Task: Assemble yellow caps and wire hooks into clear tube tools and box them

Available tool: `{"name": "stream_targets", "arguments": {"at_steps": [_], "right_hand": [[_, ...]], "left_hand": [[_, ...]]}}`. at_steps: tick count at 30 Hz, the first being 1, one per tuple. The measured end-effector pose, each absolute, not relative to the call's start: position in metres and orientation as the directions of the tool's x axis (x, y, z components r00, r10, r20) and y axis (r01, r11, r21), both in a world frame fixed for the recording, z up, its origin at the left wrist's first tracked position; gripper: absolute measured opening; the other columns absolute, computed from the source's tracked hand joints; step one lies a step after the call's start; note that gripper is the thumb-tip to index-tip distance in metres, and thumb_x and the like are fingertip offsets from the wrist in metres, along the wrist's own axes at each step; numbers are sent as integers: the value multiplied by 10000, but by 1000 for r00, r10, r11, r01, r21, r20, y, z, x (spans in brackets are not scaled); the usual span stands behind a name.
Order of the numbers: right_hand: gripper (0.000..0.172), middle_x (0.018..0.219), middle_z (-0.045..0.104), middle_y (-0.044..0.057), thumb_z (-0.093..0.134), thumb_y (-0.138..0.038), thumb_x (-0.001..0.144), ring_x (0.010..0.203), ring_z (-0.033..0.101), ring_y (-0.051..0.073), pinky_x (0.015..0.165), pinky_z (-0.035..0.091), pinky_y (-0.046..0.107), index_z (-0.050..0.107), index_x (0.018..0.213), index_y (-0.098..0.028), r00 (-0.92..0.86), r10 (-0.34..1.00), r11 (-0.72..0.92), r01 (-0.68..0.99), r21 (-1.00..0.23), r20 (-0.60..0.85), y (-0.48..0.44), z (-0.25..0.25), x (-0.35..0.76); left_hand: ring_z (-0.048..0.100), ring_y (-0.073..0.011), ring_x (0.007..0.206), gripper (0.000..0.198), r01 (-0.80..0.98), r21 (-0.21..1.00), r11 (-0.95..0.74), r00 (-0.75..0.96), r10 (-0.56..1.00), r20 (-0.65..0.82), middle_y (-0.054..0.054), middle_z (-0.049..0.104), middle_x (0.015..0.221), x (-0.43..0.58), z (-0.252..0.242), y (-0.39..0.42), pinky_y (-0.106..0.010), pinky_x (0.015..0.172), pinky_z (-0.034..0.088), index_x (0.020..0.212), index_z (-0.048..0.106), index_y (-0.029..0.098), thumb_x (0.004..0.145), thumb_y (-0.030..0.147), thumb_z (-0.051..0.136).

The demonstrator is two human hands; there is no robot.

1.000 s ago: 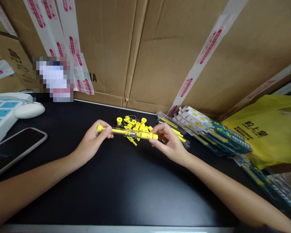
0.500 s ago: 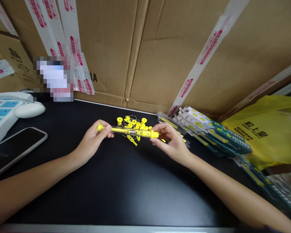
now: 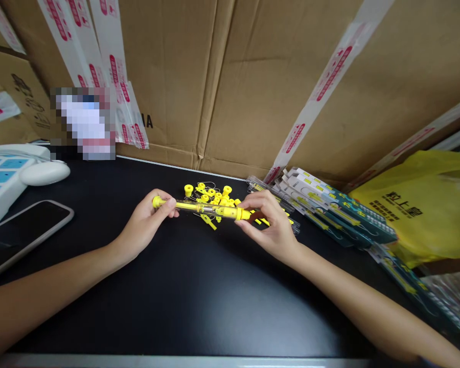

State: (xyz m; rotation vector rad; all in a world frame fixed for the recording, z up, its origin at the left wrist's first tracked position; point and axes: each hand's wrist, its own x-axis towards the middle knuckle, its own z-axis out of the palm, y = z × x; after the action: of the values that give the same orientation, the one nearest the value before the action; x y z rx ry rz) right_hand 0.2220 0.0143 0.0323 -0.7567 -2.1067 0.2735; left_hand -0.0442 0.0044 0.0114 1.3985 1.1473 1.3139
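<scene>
A slim clear plastic tube (image 3: 210, 209) with yellow end caps and yellow parts inside lies nearly level between my hands, above the black table. My left hand (image 3: 147, 220) is closed on its left end, thumb on top, with the yellow cap poking out past the fingers. At the other end, my right hand (image 3: 272, 222) pinches the yellow cap (image 3: 242, 213) between thumb and fingers. Just behind the tube lies a small pile of yellow plastic pieces (image 3: 204, 198) with thin wire loops. The tube and my right fingers partly hide the pile.
To the right are clear tubes, stacked green-and-white packages (image 3: 333, 209) and a yellow plastic bag (image 3: 425, 204). A phone (image 3: 26, 237) and a white power strip (image 3: 3, 176) lie on the left. A large taped carton (image 3: 253, 92) stands behind the black table (image 3: 199, 291).
The fingers of my right hand have shifted slightly left and down around the yellow cap. My left hand keeps its hold, and the tube has barely moved.
</scene>
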Motion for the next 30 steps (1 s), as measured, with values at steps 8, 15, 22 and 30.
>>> {"name": "stream_targets", "arguments": {"at_steps": [8, 15, 22, 30], "right_hand": [[225, 1012, 587, 91, 647, -206, 840, 891, 591, 212, 531, 585, 294, 559, 1043, -242, -466, 605, 794, 415, -444, 646, 16, 27, 224], [212, 992, 588, 77, 638, -204, 851, 836, 600, 180, 548, 577, 274, 538, 1035, -238, -452, 641, 767, 375, -520, 620, 16, 26, 223], [178, 975, 582, 67, 635, -263, 853, 817, 594, 174, 549, 562, 262, 531, 995, -235, -418, 723, 688, 355, -633, 550, 15, 28, 223], [192, 955, 582, 59, 648, -235, 841, 791, 595, 165, 537, 558, 251, 528, 991, -236, -419, 731, 676, 333, -658, 538, 14, 25, 221]], "left_hand": [[594, -168, 776, 250, 120, 969, -214, -9, 976, 217, 8, 572, 743, -45, 13, 5, -313, 785, 464, 848, 537, 207, 839, 450, 596], [601, -149, 719, 227, 107, 972, -208, -40, 976, 213, 28, 619, 687, -49, 17, 8, -275, 715, 432, 884, 530, 215, 805, 389, 653], [635, -157, 712, 268, 75, 974, -215, -44, 975, 219, 29, 620, 697, -49, 19, 8, -278, 696, 458, 915, 528, 219, 765, 379, 683], [635, -156, 722, 219, 122, 963, -242, -25, 969, 247, 20, 631, 702, -49, 18, 8, -277, 707, 463, 849, 538, 213, 770, 359, 681]]}}
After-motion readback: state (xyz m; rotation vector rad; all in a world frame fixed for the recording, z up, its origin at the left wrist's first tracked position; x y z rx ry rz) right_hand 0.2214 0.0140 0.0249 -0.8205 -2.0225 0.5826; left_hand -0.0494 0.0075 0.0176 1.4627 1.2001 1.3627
